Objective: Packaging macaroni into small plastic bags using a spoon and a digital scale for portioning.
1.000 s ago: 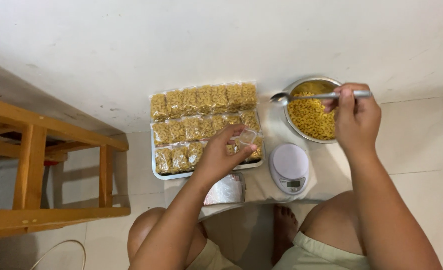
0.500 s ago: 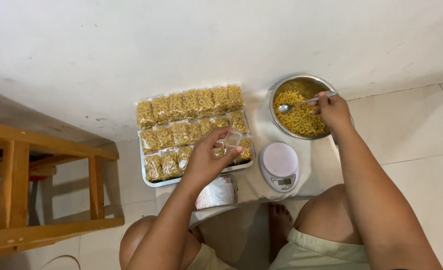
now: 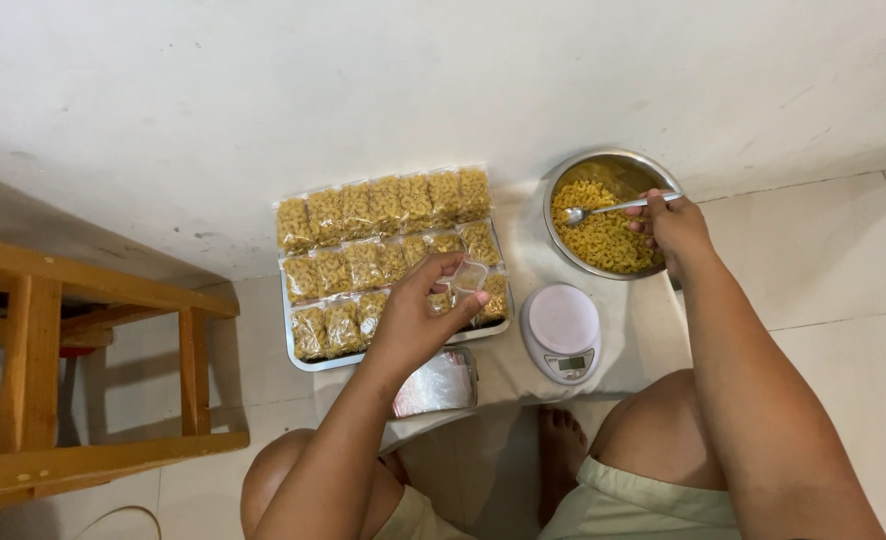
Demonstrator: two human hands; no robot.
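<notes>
1. The metal bowl [image 3: 611,168] and spoon [image 3: 613,208] are looking shiny, steel-like.
2. The tray [image 3: 303,362] is showing the same glossy metal.
3. The little pasta bags [image 3: 383,205] are gleaming as clear plastic.
4. The stool [image 3: 23,330] is looking like smooth bare wood.
5. The floor tiles [image 3: 843,260] are looking smooth and slightly glossy.

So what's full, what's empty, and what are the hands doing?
Metal bowl: partly full of macaroni.
Spoon: held, dipped in the bowl.
Right hand: gripping the spoon.
Left hand: holding a small clear cup, looks empty.
Tray: nearly filled with packets.
Scale: bare.
</notes>
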